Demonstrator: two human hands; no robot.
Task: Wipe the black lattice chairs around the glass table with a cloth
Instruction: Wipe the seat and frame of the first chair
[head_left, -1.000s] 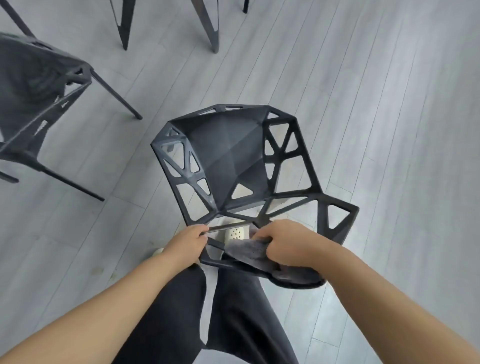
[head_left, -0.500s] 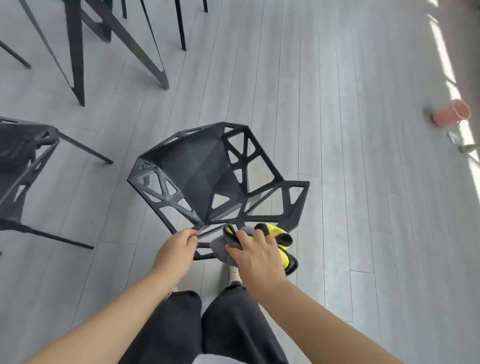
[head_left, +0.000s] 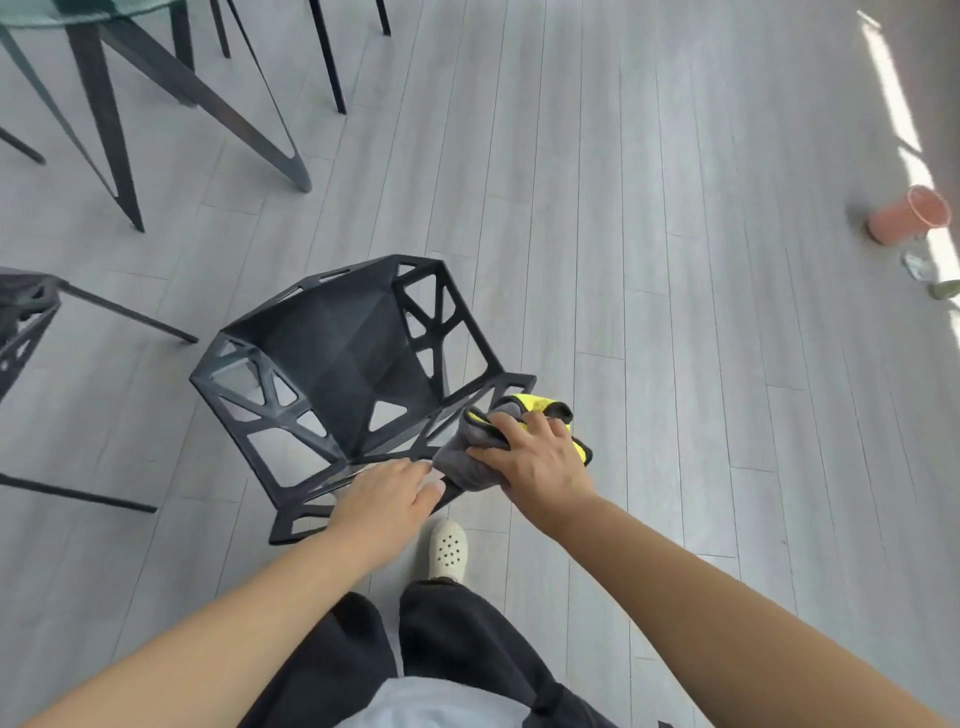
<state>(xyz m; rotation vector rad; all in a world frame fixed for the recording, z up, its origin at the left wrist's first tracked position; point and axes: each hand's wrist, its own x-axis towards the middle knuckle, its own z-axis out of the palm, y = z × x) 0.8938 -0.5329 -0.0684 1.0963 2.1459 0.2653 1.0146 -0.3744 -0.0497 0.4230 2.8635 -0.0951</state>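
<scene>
Stands on grey plank floor, glass surface at top left. Faces black lattice chair from behind, second chair at left edge. Presses bunched grey-and-yellow cloth against chair's near right corner, right grip clenched round it. Rests left grip on chair's near rim just beside cloth; clasping or merely resting, cannot tell

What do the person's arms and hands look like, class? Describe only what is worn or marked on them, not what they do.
The left forearm and right forearm are bare, with no sleeves. The left hand and right hand have no gloves, and no rings, watch or bracelets show. Below them are dark trousers, a pale grey top and a cream perforated clog.
</scene>
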